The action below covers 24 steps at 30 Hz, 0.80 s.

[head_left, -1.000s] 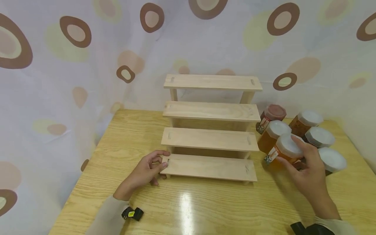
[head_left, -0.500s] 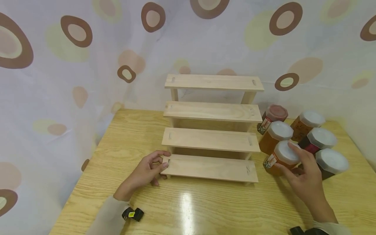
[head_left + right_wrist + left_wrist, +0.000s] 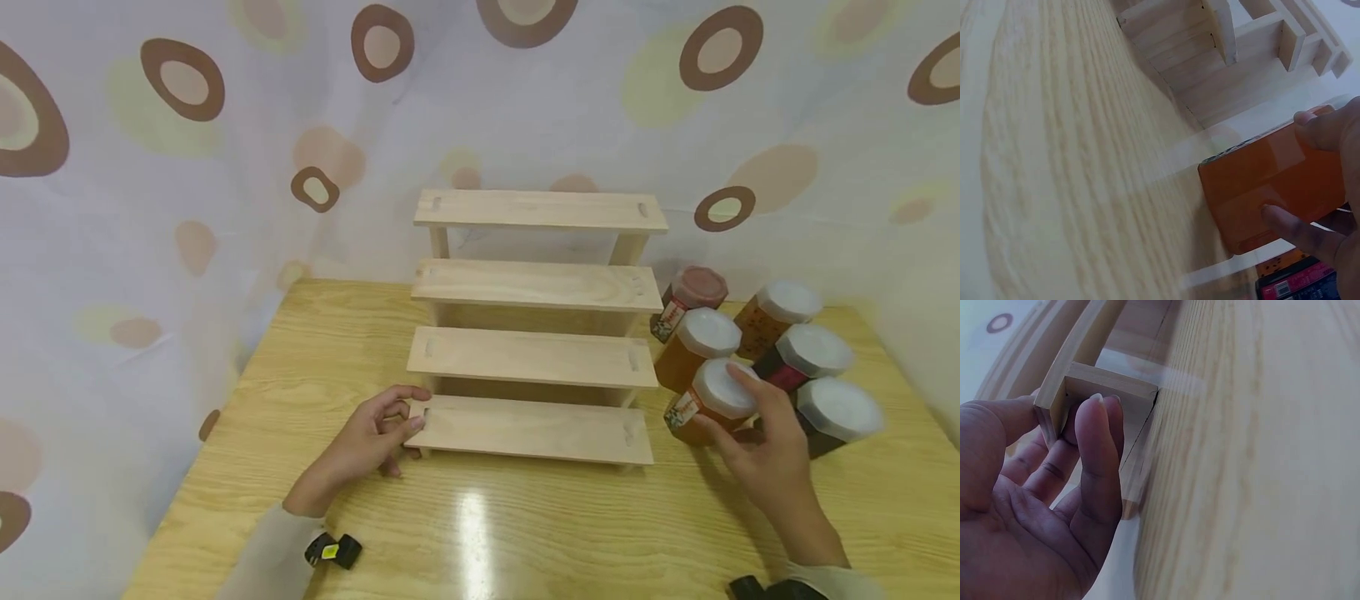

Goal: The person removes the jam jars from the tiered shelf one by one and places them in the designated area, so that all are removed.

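Note:
My left hand [image 3: 367,442] grips the left end of the lowest board [image 3: 532,429] of a stepped wooden rack [image 3: 536,358]. In the left wrist view the thumb lies on one side of the board's end, with other fingers [image 3: 1100,456] curled beneath it. On the right, my right hand [image 3: 776,454] holds an octagonal jar [image 3: 712,387] of orange-brown contents, with a white lid and a picture label, between thumb and fingers. In the right wrist view the jar [image 3: 1266,181] is close to the tabletop; I cannot tell whether it touches.
Behind and right of the held jar stand an amber jar [image 3: 686,354], a red-lidded jar [image 3: 693,296], a speckled orange jar [image 3: 776,317] and dark jars [image 3: 813,350] with white lids. Patterned cloth [image 3: 562,108] hangs behind the wooden table [image 3: 315,358].
Over the last second my right hand has brought the jar slightly toward me, away from the others, uncovering more of the dark jar. My left hand has stayed on the rack.

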{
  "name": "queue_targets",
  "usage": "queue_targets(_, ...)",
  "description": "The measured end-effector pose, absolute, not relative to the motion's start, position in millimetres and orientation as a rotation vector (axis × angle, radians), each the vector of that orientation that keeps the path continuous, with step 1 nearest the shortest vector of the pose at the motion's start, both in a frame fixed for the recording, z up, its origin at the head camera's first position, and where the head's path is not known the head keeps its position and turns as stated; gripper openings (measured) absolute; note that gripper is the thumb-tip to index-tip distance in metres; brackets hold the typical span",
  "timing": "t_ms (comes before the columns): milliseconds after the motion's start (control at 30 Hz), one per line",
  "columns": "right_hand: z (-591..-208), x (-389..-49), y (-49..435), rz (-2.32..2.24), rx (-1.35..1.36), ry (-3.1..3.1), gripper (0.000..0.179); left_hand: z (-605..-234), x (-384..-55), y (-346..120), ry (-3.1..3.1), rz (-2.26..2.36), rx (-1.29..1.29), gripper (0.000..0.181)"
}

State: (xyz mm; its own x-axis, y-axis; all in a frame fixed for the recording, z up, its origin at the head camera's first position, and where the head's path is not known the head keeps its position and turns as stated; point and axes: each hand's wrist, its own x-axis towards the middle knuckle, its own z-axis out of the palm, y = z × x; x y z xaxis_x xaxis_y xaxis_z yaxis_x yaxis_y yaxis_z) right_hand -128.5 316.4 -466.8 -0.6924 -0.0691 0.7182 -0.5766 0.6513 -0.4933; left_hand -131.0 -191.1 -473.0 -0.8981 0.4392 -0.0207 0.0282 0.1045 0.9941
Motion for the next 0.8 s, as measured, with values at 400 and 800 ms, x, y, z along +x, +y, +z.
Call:
queue_targets(400,-461.4,-117.5,309.0,1.000,0.461,-2.243,0.083,-473.0,-126.3,-195.8,2.086,1.850,0.449,0.037)
queue_targets(800,-466.7,-121.0,301.9,0.908,0.470,-2.233,0.084,-465.6,-123.6,-202.2,2.191,1.758,0.453,0.036)
